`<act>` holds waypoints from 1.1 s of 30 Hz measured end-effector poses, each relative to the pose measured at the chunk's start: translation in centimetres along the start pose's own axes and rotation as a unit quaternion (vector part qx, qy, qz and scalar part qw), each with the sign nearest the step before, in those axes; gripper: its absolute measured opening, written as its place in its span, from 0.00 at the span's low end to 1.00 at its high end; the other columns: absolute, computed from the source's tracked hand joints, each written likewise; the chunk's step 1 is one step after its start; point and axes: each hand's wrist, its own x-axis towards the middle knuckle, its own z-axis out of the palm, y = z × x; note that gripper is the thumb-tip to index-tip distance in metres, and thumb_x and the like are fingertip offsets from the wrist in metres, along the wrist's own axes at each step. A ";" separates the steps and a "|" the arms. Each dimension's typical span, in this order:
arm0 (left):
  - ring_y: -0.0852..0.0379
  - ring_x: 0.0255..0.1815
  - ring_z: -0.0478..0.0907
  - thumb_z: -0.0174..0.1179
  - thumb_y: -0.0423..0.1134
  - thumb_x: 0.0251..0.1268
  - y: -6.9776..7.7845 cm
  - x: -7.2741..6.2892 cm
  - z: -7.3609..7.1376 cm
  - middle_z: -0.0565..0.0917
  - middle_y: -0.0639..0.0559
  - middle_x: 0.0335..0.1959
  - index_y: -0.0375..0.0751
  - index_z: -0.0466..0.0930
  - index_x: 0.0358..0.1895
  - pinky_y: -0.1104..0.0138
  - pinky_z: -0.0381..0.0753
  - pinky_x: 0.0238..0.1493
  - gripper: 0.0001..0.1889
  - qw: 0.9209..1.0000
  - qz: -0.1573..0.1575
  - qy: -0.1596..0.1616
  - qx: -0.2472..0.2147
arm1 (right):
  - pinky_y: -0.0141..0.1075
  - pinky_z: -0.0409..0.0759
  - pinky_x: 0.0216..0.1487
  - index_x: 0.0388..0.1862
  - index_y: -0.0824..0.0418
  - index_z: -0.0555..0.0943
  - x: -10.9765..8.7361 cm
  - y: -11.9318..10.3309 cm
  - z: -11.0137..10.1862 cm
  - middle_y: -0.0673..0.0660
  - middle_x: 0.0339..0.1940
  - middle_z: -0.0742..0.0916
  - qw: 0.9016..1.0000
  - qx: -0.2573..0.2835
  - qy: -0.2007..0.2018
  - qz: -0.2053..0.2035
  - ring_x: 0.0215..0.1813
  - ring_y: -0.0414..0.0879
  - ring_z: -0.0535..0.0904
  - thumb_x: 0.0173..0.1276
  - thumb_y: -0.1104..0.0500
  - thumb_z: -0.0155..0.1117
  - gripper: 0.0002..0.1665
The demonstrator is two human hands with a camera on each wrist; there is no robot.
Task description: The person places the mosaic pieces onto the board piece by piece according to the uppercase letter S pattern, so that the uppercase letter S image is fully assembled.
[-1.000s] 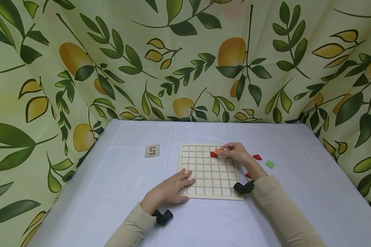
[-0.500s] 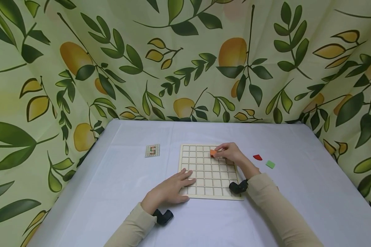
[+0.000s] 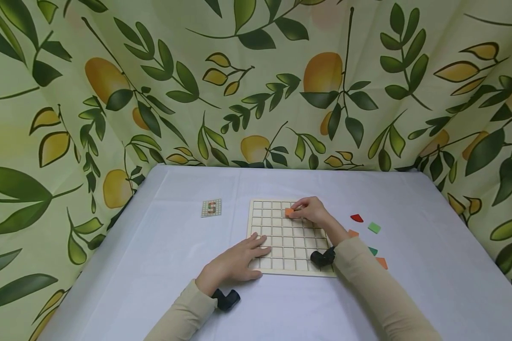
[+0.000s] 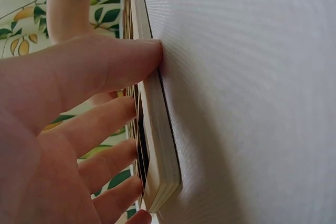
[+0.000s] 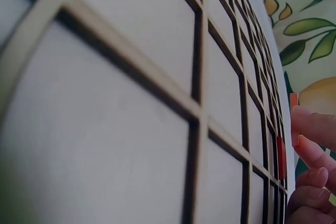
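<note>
Plainly, an orange tile (image 3: 288,212) is pinched by the fingers (image 5: 315,124) of the right hand (image 3: 310,210), the nearer one; it juts leftward from their tips, apparently just above the board's (image 3: 277,241) far rows. Being squarish, no clear long axis is shown. Beside it, a red piece (image 5: 281,158) is set in the pale wooden grid. The board's near-left corner is touched by the left hand (image 3: 241,258), its fingers spread, nothing gripped. To the right, a flat green tile (image 3: 374,228) is lain on the white-clothed counter (image 3: 153,237).
</note>
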 end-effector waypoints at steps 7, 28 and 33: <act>0.46 0.81 0.50 0.63 0.46 0.61 0.1 0.0 0.0 0.59 0.51 0.78 0.52 0.66 0.71 0.51 0.61 0.77 0.33 1.000 0.000 0.001 0.007 | 0.31 0.67 0.28 0.40 0.67 0.85 0.1 -0.3 0.3 0.48 0.17 0.74 1.000 -0.008 -0.002 0.001 0.28 0.43 0.66 0.54 0.61 0.74 0.16; 0.46 0.81 0.51 0.63 0.46 0.60 0.1 -0.1 -0.1 0.59 0.50 0.78 0.52 0.67 0.70 0.51 0.61 0.77 0.33 1.000 0.002 0.002 0.005 | 0.29 0.72 0.35 0.39 0.63 0.86 0.6 -0.5 0.8 0.56 0.36 0.84 0.999 -0.030 0.005 0.026 0.39 0.46 0.75 0.54 0.59 0.75 0.15; 0.47 0.81 0.50 0.63 0.46 0.60 0.1 -0.1 -0.1 0.59 0.51 0.78 0.52 0.67 0.71 0.51 0.61 0.77 0.33 1.000 0.000 0.000 0.001 | 0.29 0.71 0.35 0.39 0.63 0.86 0.6 -0.5 0.9 0.58 0.40 0.84 0.999 -0.032 0.006 0.027 0.40 0.47 0.74 0.53 0.59 0.76 0.15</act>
